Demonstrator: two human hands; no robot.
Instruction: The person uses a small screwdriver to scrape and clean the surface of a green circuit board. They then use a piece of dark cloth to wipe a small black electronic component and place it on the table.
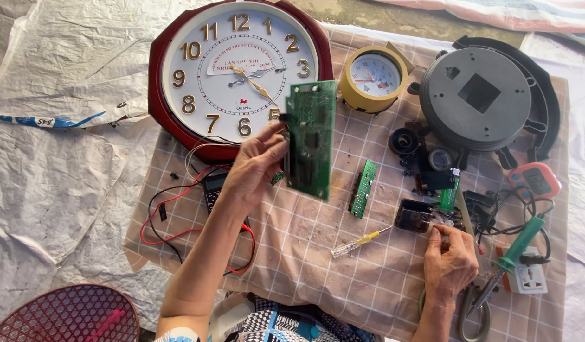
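Observation:
My left hand (253, 170) holds a long green circuit board (311, 139) upright by its left edge, above the checked cloth (318, 253). My right hand (449, 261) rests on the cloth at the lower right, its fingertips touching a small clear part beside a black box-shaped component (411, 214). A smaller green board (363, 188) lies flat between the two hands. A screwdriver with a yellow and clear handle (359, 242) lies just left of my right hand.
A big wall clock with a dark red frame (235, 69) lies at the top, a small yellow clock (373, 77) beside it. A grey round clock back (479, 98) is at upper right. A multimeter with red and black leads (211, 189), a green soldering iron (514, 253) and a white socket (527, 277) lie around.

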